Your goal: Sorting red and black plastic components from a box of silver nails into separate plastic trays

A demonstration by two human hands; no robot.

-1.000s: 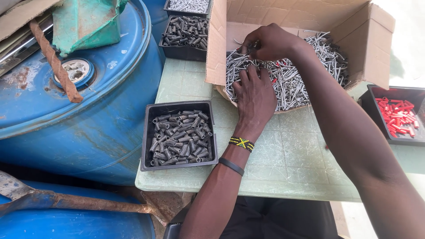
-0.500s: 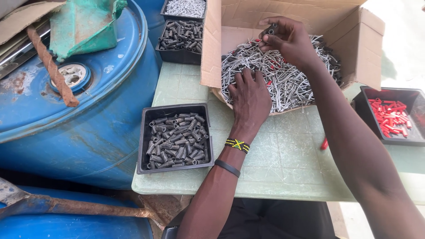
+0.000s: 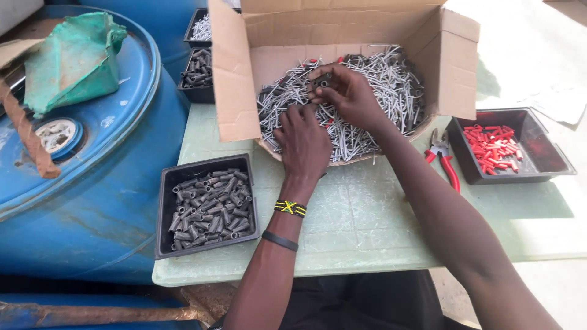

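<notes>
An open cardboard box [image 3: 232,91] lies on its side on a pale green table [image 3: 367,226], filled with a heap of silvery metal fasteners [image 3: 391,85] mixed with a few red bits. My left hand [image 3: 302,140] rests palm down at the front of the heap, fingers in the fasteners. My right hand [image 3: 345,95] is deeper in the box, fingertips pinched on a small dark metal piece [image 3: 323,79]. A yellow-and-black wristband and a black band sit on my left wrist.
A black tray of dark grey metal sleeves [image 3: 208,205] sits left of my arm. A black tray of red plastic plugs [image 3: 498,146] stands at the right, red-handled pliers [image 3: 443,156] beside it. Blue drums [image 3: 92,201] crowd the left. Two more trays [image 3: 199,67] sit behind.
My right hand has moved from the box's back left toward the middle of the heap and now pinches a dark piece. The left hand has stayed at the front of the heap.
</notes>
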